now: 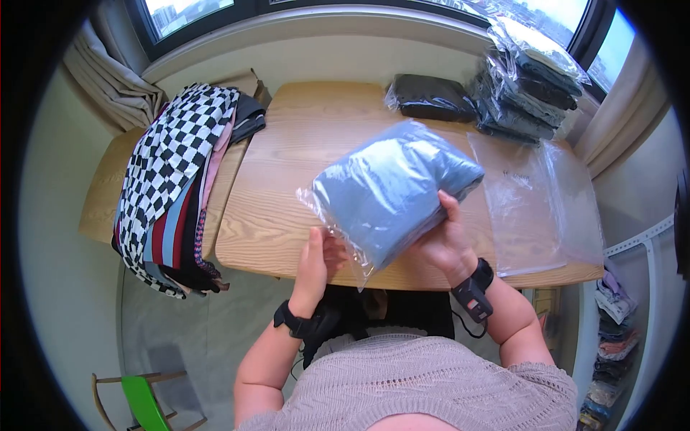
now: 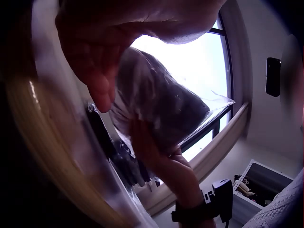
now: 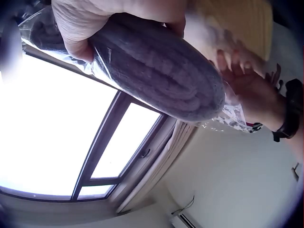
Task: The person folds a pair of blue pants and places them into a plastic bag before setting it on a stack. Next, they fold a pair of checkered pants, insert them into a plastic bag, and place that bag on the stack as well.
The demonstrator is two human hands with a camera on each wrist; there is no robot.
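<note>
A folded blue garment in a clear plastic bag (image 1: 392,187) is held up over the near side of the table. My right hand (image 1: 447,241) grips it at its right end, thumb on top and fingers underneath. In the right wrist view the garment's rolled layers (image 3: 161,71) show through the plastic. My left hand (image 1: 321,260) is beside the bag's loose near-left edge, thumb up. Its fingers look spread and relaxed in the right wrist view, with nothing gripped; the flap partly covers them in the head view.
Flat clear bags (image 1: 521,208) lie at the table's right. Behind them rises a stack of bagged garments (image 1: 528,86), beside a dark bagged garment (image 1: 435,97). Loose clothes, a checkered one (image 1: 180,136) on top, are heaped at the left. A green chair (image 1: 144,402) stands below left.
</note>
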